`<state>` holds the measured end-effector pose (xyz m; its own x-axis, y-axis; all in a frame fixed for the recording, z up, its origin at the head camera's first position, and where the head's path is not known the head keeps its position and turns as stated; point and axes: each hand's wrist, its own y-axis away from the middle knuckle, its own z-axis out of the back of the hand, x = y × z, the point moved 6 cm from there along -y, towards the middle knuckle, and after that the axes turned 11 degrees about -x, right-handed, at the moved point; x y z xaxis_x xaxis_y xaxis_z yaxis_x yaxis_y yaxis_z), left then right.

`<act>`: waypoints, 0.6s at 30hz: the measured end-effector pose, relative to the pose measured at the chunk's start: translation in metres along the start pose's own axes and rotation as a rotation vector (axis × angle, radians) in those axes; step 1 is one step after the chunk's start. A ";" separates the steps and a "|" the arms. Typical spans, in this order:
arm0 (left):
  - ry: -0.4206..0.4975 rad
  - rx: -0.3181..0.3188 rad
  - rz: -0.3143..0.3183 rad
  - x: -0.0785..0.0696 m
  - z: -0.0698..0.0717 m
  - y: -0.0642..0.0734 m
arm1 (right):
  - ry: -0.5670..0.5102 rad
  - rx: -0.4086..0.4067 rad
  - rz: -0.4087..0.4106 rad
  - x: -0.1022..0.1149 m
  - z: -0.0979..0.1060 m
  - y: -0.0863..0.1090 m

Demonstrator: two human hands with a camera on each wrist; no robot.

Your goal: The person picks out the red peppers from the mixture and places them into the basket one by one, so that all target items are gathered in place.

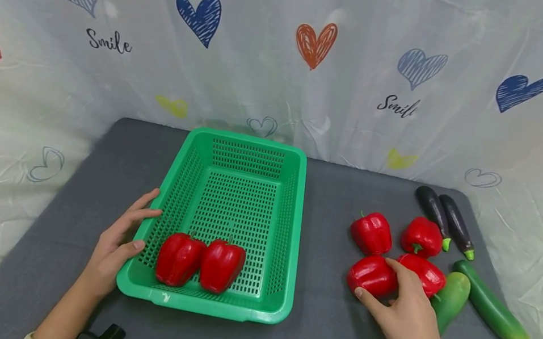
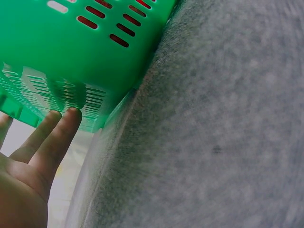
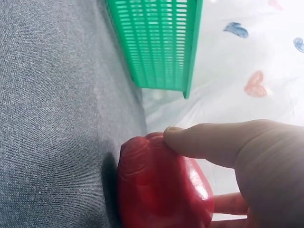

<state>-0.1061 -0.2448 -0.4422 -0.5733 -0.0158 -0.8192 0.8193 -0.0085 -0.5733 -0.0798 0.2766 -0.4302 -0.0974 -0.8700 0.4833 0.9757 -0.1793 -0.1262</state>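
On table point(image 1: 321, 319), R hand point(image 1: 408, 319) gripping pepper point(image 1: 371, 275), L hand point(image 1: 111, 254) touching grn bskt point(image 1: 202, 305)

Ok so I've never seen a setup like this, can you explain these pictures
No machine here, just a person working bare-handed. The wide picture comes from a head-worn camera; the others from one on each wrist. On the gray cloth sits a green basket holding two red peppers; to its right lie three loose peppers, two eggplants and two green vegetables. The left hand touches the basket's side, and the right hand grips another red pepper.
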 end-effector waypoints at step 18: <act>0.005 0.003 -0.015 0.001 0.000 0.000 | -0.020 -0.044 0.012 0.002 0.000 0.002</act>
<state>-0.1068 -0.2451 -0.4426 -0.5853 -0.0108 -0.8107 0.8108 -0.0112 -0.5852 -0.0781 0.2746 -0.4292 -0.0817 -0.8629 0.4987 0.9671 -0.1896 -0.1697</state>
